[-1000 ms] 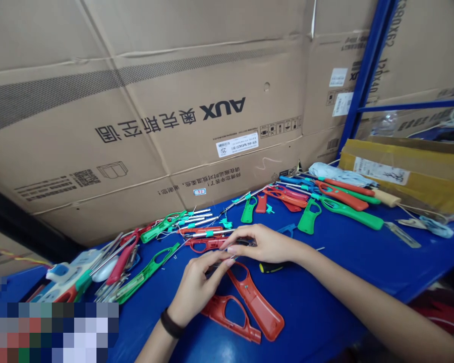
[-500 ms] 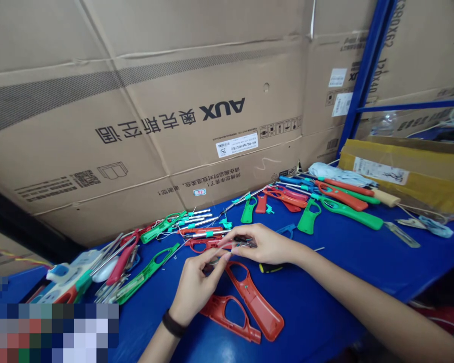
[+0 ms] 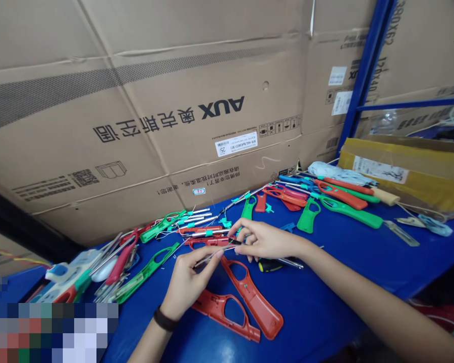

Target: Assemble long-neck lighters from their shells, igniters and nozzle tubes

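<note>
My left hand (image 3: 192, 275), with a dark band at its wrist, pinches a thin pale wire (image 3: 208, 257) between thumb and finger. My right hand (image 3: 263, 239) is closed on the wire's other end, beside a small black part at its fingertips. From beneath the right hand a metal tube (image 3: 292, 263) sticks out; whether that hand holds it I cannot tell. Below the hands lie two red lighter shell halves, one with a broad handle (image 3: 263, 312) and one with a ring opening (image 3: 212, 305). A yellow-and-black tool handle (image 3: 270, 265) lies under the right hand.
Several lighter parts, including a green shell (image 3: 147, 275) and metal tubes (image 3: 196, 219), line the back of the blue table (image 3: 306, 312). A white power strip (image 3: 66, 275) is at left. At right are a yellow-taped box (image 3: 419, 176) and a blue post (image 3: 366, 65). Cardboard (image 3: 155, 91) stands behind.
My left hand has moved left and a little down, drawing away from the right. More wire shows between them. The metal tube has come into sight under my right hand.
</note>
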A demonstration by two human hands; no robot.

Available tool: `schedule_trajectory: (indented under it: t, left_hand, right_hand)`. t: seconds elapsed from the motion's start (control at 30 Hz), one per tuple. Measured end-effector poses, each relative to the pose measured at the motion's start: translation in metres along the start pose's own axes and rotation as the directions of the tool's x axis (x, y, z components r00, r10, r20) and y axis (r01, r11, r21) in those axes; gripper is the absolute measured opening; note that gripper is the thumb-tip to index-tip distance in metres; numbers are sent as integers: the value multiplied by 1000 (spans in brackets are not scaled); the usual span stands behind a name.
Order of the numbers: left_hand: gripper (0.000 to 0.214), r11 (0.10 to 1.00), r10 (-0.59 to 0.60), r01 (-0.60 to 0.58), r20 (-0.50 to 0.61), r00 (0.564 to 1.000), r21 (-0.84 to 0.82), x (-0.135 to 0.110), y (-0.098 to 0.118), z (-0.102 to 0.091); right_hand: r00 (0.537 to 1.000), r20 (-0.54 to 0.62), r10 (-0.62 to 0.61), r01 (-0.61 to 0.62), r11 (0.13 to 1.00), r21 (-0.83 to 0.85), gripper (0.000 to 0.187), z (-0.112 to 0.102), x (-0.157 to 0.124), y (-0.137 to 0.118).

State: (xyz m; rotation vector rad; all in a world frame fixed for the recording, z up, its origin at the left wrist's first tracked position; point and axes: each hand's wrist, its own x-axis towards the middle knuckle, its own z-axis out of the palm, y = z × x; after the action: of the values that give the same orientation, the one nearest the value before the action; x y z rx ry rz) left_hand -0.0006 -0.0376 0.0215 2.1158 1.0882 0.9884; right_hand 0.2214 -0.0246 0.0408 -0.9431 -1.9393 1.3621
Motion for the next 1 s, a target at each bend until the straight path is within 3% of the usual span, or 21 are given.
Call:
schedule_trajectory:
  t: [0.17,0.33,0.47,0.77,1.0]
  left_hand:
    - [20,1000,0,1,26,1000,-3,1,-1,-7]
    - [16,998,41,-42,43,998,39,1,4,-10]
    - [19,993,20,-23,22,1000,116,1,4,-11]
    - [23,994,-33,26,67,997,111,-1,8,-11]
    - [24,992,-72,67,44,996,103,0,7,-9]
  right_hand:
    - [997,-64,-40,35,997,-73,19,-1,1,-2]
    - [993,-40,-107,101,986,-135,17,-2,3,-3]
    - [995,-21,-98,94,986,-134,18,-3,3,-3]
    - [998,60,-31,34,998,-47,24,-3,2,2]
    - [998,38,-40,43,996,-73,23,-1,1,-2]
